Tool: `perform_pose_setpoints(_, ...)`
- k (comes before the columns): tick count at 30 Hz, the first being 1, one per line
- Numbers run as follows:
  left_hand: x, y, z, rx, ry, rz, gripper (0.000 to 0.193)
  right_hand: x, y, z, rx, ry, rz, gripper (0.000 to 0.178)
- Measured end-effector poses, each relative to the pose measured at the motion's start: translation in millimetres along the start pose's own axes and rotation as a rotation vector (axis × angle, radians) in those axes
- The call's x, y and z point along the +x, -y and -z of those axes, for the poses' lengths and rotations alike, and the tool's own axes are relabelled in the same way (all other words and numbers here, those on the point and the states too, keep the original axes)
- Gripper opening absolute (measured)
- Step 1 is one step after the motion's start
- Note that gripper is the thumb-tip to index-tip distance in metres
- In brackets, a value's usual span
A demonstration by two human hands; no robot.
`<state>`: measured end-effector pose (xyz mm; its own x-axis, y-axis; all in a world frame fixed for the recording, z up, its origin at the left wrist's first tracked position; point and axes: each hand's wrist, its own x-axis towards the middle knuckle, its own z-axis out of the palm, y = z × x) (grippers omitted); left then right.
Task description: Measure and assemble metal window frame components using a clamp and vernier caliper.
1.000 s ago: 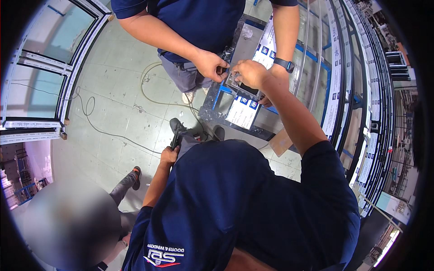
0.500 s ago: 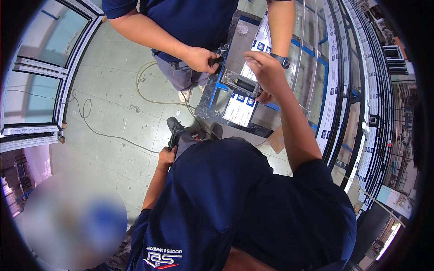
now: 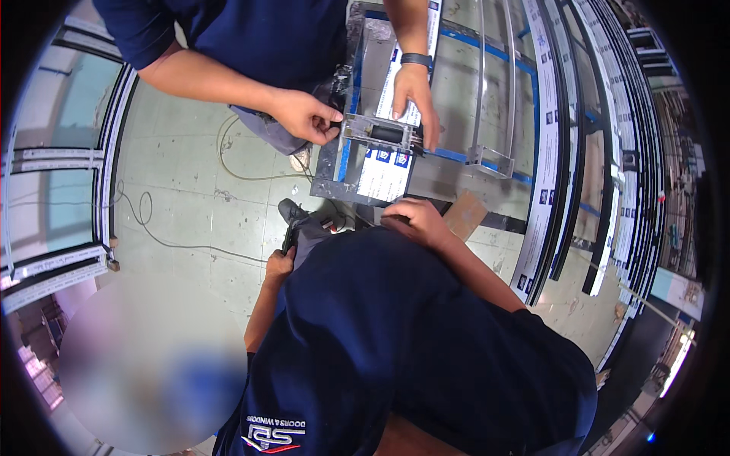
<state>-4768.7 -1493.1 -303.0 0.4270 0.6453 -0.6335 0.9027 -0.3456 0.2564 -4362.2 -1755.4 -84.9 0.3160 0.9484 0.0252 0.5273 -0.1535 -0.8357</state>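
My left hand [image 3: 280, 264] hangs low beside my leg, closed round a dark hand tool [image 3: 289, 239] that is partly hidden. Close to the bench's near edge is my right hand [image 3: 417, 220], its fingers loosely bent and nothing visible in them. Just beyond it, a white-filmed profile [image 3: 382, 176] lies across the metal bench [image 3: 323, 186]. A clear and metal jig with a dark cylinder [image 3: 386, 134] sits over this profile. A co-worker's left hand [image 3: 415, 95] rests at the jig, and their right hand [image 3: 308, 116] pinches something dark at its other side.
Long wrapped profiles [image 3: 559, 152] stand racked along the right. Glazed frames [image 3: 57, 178] are at the left. A thin cable [image 3: 194, 228] and a pale hose [image 3: 228, 163] cross the tiled floor. A brown board [image 3: 465, 215] lies by the bench's near corner.
My right hand has come back from the jig toward my body. The co-worker's left hand has come down onto the jig. The view has shifted, and my left hand keeps the tool.
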Motion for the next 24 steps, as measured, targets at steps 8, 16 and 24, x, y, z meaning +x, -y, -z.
perform_pose_setpoints(8,18.9,-1.3,-0.7,0.195,0.086,-0.219,0.053,6.6,-8.2,3.4,0.073,-0.038,-0.180,0.032)
perform_pose_setpoints(16,26.8,2.7,-3.6,0.399,0.108,-0.425,0.039,0.6,-18.1,-9.8,-0.059,-0.186,-0.020,0.022)
perform_pose_setpoints(24,13.1,-33.1,11.2,0.060,0.131,0.038,0.062,11.2,-17.8,-11.7,-0.144,-0.101,-0.061,0.020)
